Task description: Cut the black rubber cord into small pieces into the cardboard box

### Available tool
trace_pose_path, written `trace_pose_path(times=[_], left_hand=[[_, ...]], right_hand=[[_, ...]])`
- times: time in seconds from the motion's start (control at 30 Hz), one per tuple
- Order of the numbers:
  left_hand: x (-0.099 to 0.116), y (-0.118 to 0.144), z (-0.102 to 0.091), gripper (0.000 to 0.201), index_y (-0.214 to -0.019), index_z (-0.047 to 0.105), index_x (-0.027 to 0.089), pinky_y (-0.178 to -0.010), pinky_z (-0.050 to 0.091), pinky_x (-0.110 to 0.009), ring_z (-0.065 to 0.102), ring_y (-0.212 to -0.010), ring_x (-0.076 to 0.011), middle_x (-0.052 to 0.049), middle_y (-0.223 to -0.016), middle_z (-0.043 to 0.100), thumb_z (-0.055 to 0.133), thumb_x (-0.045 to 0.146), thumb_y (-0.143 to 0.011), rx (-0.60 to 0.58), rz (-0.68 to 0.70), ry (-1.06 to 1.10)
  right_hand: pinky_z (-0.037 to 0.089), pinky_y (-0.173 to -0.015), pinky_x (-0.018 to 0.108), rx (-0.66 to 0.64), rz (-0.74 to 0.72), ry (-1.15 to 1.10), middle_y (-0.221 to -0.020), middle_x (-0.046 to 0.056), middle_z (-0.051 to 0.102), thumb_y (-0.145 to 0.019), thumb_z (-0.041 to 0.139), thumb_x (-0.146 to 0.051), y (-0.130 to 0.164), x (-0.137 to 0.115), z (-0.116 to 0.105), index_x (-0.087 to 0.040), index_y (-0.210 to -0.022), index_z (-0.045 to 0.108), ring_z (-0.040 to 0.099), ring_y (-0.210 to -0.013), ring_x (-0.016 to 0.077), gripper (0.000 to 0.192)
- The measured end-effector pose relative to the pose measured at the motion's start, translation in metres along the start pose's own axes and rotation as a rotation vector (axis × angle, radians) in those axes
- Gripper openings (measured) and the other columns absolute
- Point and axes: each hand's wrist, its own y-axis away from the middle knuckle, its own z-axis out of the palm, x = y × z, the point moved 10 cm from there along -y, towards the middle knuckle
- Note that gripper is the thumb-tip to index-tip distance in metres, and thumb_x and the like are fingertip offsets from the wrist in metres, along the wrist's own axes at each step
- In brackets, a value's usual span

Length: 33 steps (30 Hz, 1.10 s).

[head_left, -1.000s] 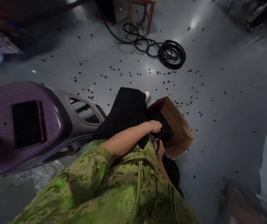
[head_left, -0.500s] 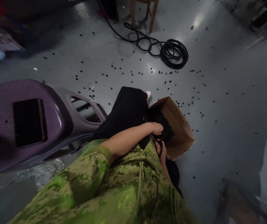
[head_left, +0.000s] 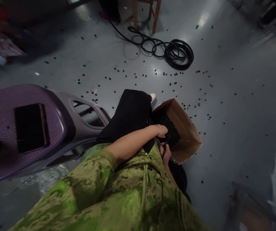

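The left arm is reaching forward across the lap, its left hand [head_left: 162, 131] curling at the near edge of the cardboard box [head_left: 186, 128] of black pieces [head_left: 169, 125]. The right hand [head_left: 166, 153], just below, is closing around a black cord [head_left: 164, 147]; the left hand's grip is unclear.

No legible text, label, brand, number or sign on any surface: the brown cardboard box [head_left: 183, 134], purple perforated plastic stool [head_left: 27, 128], dark flat phone [head_left: 30, 126] and green camouflage jacket [head_left: 118, 195] all read blank.
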Motion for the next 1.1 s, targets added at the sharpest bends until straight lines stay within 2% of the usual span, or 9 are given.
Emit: trace_pose_path(times=[0.2,0.4,0.67,0.9,1.03,1.1], left_hand=[[-0.008,-0.003,-0.005,0.029,-0.102,0.069,0.015,-0.081,0.049,-0.026,0.063,-0.098,-0.0228,-0.012,-0.104,0.068,0.061,0.025,-0.076,0.068,-0.033,-0.013],[-0.009,-0.005,-0.001,0.027,-0.100,0.070,0.016,-0.082,0.049,-0.025,0.063,-0.099,-0.0219,-0.011,-0.100,0.069,0.057,0.028,-0.080,0.038,-0.058,-0.040],[-0.012,-0.002,-0.003,0.031,-0.106,0.068,0.018,-0.082,0.050,-0.031,0.062,-0.102,-0.0246,-0.012,-0.110,0.066,0.057,0.033,-0.080,0.034,-0.085,-0.033],[-0.011,-0.001,-0.008,0.028,-0.103,0.068,0.017,-0.086,0.048,-0.029,0.061,-0.105,-0.0233,-0.012,-0.107,0.067,0.059,0.031,-0.081,0.083,-0.077,-0.011],[-0.010,0.003,-0.012,0.025,-0.100,0.069,0.016,-0.087,0.047,-0.031,0.060,-0.106,-0.0240,-0.012,-0.108,0.067,0.058,0.030,-0.082,0.106,-0.080,0.005],[-0.010,0.005,-0.013,0.026,-0.101,0.069,0.016,-0.087,0.047,-0.031,0.060,-0.107,-0.0243,-0.012,-0.110,0.067,0.055,0.031,-0.084,0.108,-0.090,0.009]], right_hand=[[0.040,-0.062,0.022,0.043,-0.004,0.022,-0.063,-0.001,0.056,-0.074,0.048,-0.048,0.001,0.000,-0.003,-0.014,-0.082,0.061,0.050,-0.058,0.0116,0.038],[0.040,-0.061,0.022,0.037,-0.009,0.015,-0.063,-0.001,0.056,-0.073,0.049,-0.049,0.001,0.001,-0.002,-0.014,-0.083,0.062,0.049,-0.058,0.0119,0.039],[0.040,-0.063,0.023,0.050,0.027,0.017,-0.064,0.000,0.058,-0.074,0.049,-0.050,0.001,0.002,-0.004,-0.014,-0.082,0.063,0.051,-0.059,0.0127,0.040],[0.042,-0.072,0.027,-0.055,0.071,-0.126,-0.079,0.004,0.065,-0.072,0.054,-0.045,0.004,-0.008,-0.004,-0.015,-0.089,0.062,0.056,-0.075,0.0173,0.036],[0.043,-0.070,0.029,-0.156,0.169,-0.149,-0.071,0.003,0.064,-0.071,0.051,-0.041,0.008,-0.012,-0.002,-0.014,-0.098,0.060,0.056,-0.072,0.0185,0.039],[0.043,-0.072,0.030,-0.182,0.196,-0.117,-0.073,0.005,0.065,-0.069,0.051,-0.040,0.008,-0.014,-0.002,-0.013,-0.096,0.060,0.056,-0.074,0.0197,0.040]])
